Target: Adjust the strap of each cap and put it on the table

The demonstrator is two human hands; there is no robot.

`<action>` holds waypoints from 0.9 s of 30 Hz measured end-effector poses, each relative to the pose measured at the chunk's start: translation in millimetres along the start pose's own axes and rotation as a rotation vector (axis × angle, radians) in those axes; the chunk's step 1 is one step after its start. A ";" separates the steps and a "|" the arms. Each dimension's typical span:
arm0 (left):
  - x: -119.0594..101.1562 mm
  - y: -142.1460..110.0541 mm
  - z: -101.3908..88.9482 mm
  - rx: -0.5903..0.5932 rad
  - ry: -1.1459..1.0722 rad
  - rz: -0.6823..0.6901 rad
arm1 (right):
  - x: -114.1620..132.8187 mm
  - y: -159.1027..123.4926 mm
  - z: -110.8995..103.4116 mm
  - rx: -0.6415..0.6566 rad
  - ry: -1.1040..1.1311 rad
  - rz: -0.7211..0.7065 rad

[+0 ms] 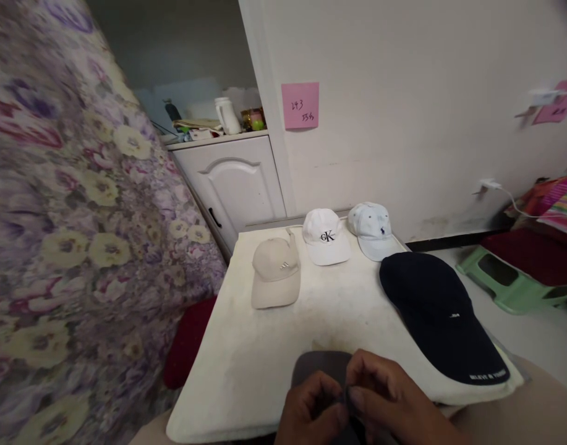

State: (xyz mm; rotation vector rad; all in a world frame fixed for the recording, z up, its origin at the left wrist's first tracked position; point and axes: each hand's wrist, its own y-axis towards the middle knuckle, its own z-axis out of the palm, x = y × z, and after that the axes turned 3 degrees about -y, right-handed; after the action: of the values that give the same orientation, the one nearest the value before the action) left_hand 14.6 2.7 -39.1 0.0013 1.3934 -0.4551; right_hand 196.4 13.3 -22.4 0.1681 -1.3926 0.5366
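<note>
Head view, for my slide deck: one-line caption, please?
Left hand and right hand at a gray cap; beige cap, white cap, pale blue cap and navy cap on the table.

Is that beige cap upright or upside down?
Upright: the beige cap rests on the pale tabletop with its rounded crown uppermost and its logo showing.

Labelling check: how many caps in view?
5: beige cap, left on table; white cap, back middle; pale blue cap, back right; navy cap, right; gray cap, front, partly covered by left hand and right hand. Others may be hidden.
</note>
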 end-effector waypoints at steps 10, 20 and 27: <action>-2.8 -0.5 4.3 0.190 -0.277 0.035 | -16.3 4.2 -4.2 0.035 0.259 -0.025; -18.5 -6.4 5.2 -0.093 0.282 0.083 | 1.5 -5.7 2.7 -0.047 -0.080 -0.043; -15.0 -5.8 3.0 -0.047 0.272 0.120 | 1.3 -2.7 2.9 -0.089 -0.048 -0.072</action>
State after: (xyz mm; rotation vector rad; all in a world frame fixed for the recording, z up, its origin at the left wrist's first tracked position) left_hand 14.0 1.2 -22.8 0.1118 1.6606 -0.3300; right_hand 195.2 10.0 -20.1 0.1595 -1.4484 0.4119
